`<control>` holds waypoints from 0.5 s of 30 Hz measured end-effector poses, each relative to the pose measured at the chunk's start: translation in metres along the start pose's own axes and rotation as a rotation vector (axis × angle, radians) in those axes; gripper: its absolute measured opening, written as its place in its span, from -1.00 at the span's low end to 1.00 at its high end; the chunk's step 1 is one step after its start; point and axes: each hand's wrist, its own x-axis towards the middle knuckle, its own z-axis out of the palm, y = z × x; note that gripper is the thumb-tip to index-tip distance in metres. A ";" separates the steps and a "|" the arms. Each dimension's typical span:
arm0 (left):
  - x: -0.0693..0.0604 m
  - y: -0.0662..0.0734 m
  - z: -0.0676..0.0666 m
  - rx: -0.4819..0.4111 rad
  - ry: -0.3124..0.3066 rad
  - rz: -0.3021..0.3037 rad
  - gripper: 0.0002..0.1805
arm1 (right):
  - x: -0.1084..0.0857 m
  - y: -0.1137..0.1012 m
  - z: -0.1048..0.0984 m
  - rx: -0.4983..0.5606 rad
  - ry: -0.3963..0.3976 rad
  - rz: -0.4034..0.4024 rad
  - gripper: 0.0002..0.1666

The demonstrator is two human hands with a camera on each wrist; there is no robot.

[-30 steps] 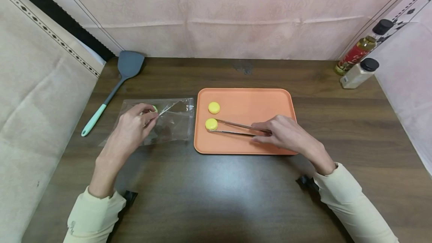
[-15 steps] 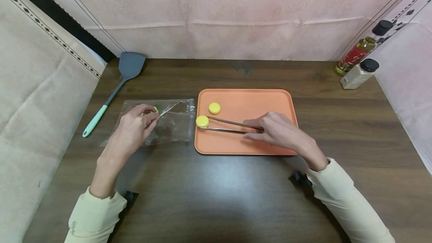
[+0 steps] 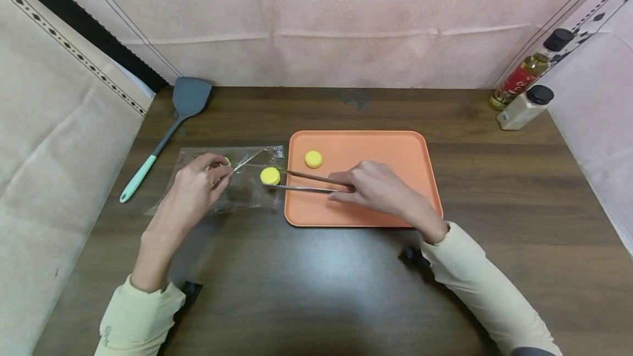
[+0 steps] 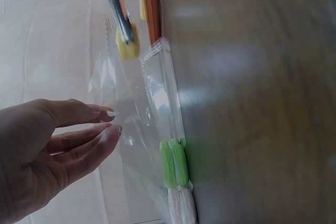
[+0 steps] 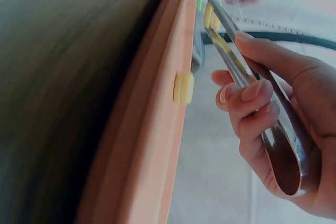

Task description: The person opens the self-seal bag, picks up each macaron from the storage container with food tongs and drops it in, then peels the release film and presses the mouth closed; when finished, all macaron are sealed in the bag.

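My right hand (image 3: 376, 188) grips metal tongs (image 3: 316, 178), whose tips pinch a yellow macaron-like piece (image 3: 270, 176) over the bag's right end. In the right wrist view the tongs (image 5: 286, 156) hold that piece (image 5: 211, 16) off the tray. With thumb and fingers, my left hand (image 3: 190, 188) pinches the edge of a clear plastic bag (image 3: 252, 191), lifting its film. Green pieces (image 4: 174, 163) lie inside the bag in the left wrist view. Another yellow piece (image 3: 313, 159) rests on the orange tray (image 3: 366, 150).
A grey spatula with a mint handle (image 3: 140, 177) lies left of the bag. At the back right stand an oil bottle with a red label (image 3: 517, 82) and a white jar with a black lid (image 3: 523, 110). Pale cloth (image 3: 316, 26) hangs behind the table.
My right hand, with the tongs and the yellow piece, has moved left from over the tray to over the bag. My left hand has stayed at the bag's edge.
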 end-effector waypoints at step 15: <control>0.000 0.002 -0.001 0.004 -0.021 -0.008 -0.86 | 0.047 -0.037 0.028 -0.017 -0.046 -0.004 -0.70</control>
